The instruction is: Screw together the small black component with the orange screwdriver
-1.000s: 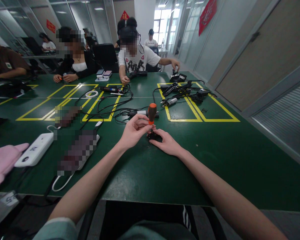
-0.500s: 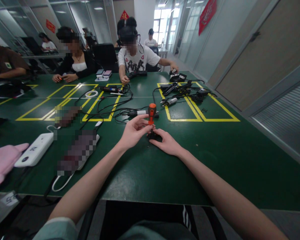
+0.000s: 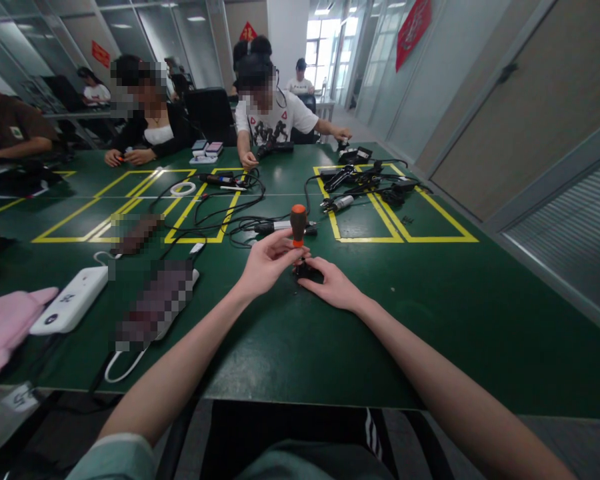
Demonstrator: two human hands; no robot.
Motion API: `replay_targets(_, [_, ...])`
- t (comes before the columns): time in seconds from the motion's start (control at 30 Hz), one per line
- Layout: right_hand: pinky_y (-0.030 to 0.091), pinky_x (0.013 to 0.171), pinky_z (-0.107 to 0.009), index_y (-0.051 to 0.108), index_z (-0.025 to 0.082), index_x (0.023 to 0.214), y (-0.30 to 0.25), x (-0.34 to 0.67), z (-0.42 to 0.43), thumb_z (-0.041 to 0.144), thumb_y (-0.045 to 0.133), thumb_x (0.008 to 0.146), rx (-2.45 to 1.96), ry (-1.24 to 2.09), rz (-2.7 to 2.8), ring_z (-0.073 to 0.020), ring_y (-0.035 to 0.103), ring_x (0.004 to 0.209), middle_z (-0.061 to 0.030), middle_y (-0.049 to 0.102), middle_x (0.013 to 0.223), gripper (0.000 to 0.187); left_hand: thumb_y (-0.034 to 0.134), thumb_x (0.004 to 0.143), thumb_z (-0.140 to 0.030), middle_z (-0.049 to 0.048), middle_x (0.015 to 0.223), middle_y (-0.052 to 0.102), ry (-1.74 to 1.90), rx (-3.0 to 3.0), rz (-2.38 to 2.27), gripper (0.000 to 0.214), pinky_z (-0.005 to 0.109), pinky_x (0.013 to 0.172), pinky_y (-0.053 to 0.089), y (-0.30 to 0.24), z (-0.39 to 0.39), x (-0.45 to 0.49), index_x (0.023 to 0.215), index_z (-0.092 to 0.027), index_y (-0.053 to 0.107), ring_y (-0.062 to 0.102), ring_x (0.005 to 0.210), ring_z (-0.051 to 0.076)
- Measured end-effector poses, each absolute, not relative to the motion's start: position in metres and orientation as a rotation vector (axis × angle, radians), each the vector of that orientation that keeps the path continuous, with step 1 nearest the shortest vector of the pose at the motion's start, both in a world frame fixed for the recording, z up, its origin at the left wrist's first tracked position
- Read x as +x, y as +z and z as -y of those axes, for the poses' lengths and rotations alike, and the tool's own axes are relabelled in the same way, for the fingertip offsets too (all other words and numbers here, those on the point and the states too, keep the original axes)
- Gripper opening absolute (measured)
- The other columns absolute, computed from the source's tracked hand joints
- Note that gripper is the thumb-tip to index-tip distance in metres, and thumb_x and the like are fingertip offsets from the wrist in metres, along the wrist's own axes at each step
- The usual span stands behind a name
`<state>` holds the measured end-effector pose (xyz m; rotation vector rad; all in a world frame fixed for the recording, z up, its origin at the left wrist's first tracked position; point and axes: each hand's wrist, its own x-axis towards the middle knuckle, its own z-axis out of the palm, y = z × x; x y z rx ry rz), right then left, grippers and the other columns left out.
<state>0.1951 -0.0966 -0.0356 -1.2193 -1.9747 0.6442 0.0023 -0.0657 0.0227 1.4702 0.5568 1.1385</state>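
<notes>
My left hand (image 3: 266, 265) pinches the lower part of a short screwdriver with an orange and black handle (image 3: 298, 224), held upright over a small black part (image 3: 306, 270) on the green table (image 3: 430, 320). My right hand (image 3: 333, 285) lies on the table with its fingers curled around that black part, pressing it down. The screwdriver's tip is hidden between my fingers.
Black cables and adapters (image 3: 230, 220) lie beyond my hands inside yellow taped rectangles (image 3: 405, 227). A white box (image 3: 70, 300) with a cord, blurred flat items and a pink cloth (image 3: 5, 327) are at the left. Other people sit across the table.
The screwdriver handle has shifted slightly left and tilted between my left fingers. My right hand has stayed on the black part.
</notes>
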Motion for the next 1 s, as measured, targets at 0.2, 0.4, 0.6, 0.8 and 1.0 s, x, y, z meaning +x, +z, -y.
replay_targets(0.2, [0.058,0.093,-0.043,0.071,0.020,0.117,-0.0372,0.1954,0.0963,0.025,0.074,0.088,-1.221,0.636,1.977,-0.0245,0.071,0.101,-0.0090,0.074,0.107,0.029,0.085,0.082,-0.046,0.0105,0.099,0.081,1.108,1.482,-0.544,0.046,0.036,0.083,0.064,0.0241,0.0668,-0.0002,0.112,-0.015,0.071,0.079,0.099,0.027])
replay_targets(0.4, [0.058,0.094,-0.044,0.071,0.021,0.119,-0.0370,0.1951,0.0958,0.026,0.074,0.088,-1.203,0.647,1.969,-0.0247,0.070,0.101,-0.0087,0.074,0.108,0.031,0.088,0.080,-0.045,0.0070,0.091,0.080,1.146,1.470,-0.561,0.047,0.033,0.077,0.063,0.0229,0.0644,0.0011,0.107,-0.017,0.061,0.080,0.092,0.025])
replay_targets(0.6, [0.057,0.093,-0.042,0.071,0.020,0.117,-0.0349,0.1951,0.0965,0.025,0.074,0.088,-1.199,0.658,1.969,-0.0244,0.070,0.100,-0.0083,0.074,0.106,0.030,0.088,0.079,-0.043,0.0053,0.091,0.079,1.154,1.449,-0.550,0.054,0.032,0.076,0.063,0.0203,0.0630,0.0023,0.120,-0.018,0.064,0.079,0.090,0.023])
replay_targets(0.8, [0.057,0.095,-0.045,0.071,0.019,0.120,-0.0339,0.1939,0.0972,0.024,0.074,0.088,-1.221,0.661,1.961,-0.0257,0.070,0.102,-0.0095,0.074,0.108,0.032,0.090,0.078,-0.041,0.0062,0.092,0.079,1.152,1.456,-0.560,0.044,0.032,0.076,0.063,0.0223,0.0647,0.0020,0.105,-0.017,0.066,0.079,0.089,0.023])
replay_targets(1.0, [0.057,0.095,-0.044,0.071,0.019,0.119,-0.0329,0.1942,0.0974,0.024,0.072,0.089,-1.212,0.684,1.962,-0.0252,0.070,0.102,-0.0097,0.074,0.109,0.030,0.090,0.077,-0.039,0.0060,0.091,0.079,1.163,1.461,-0.572,0.048,0.031,0.075,0.062,0.0229,0.0646,0.0016,0.113,-0.017,0.067,0.079,0.087,0.022])
